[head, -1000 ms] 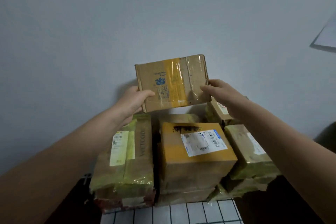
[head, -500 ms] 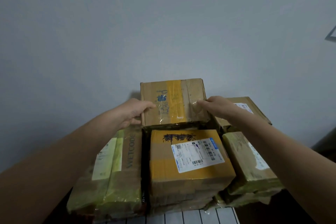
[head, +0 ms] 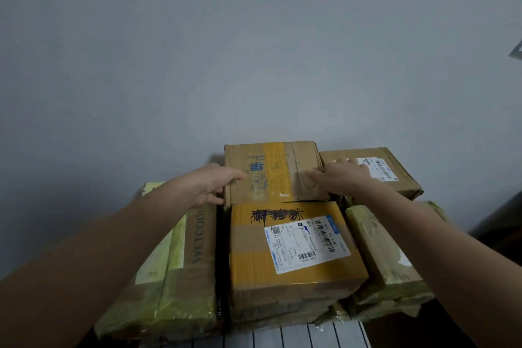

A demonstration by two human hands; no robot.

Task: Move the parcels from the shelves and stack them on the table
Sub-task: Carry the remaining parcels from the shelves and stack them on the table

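Note:
A small brown parcel (head: 282, 171) with a yellow tape stripe and blue print lies flat at the back of the parcel pile, against the wall. My left hand (head: 216, 185) holds its left edge, thumb on top and fingers curled down the side. My right hand (head: 337, 176) rests at its right edge, thumb on the top face and fingers stretched out over the neighbouring labelled parcel (head: 392, 175). In front lies a larger yellow-taped parcel (head: 293, 251) with a white shipping label.
A long green-taped parcel (head: 180, 271) marked WETCODE lies at the left of the pile and another green-taped parcel (head: 389, 257) at the right. A white grid-patterned table surface (head: 282, 337) shows below. A plain grey wall (head: 254, 65) stands right behind.
The small parcel, held upright in the air a second ago, has come down and now lies flat at the back of the pile. Both hands came down with it.

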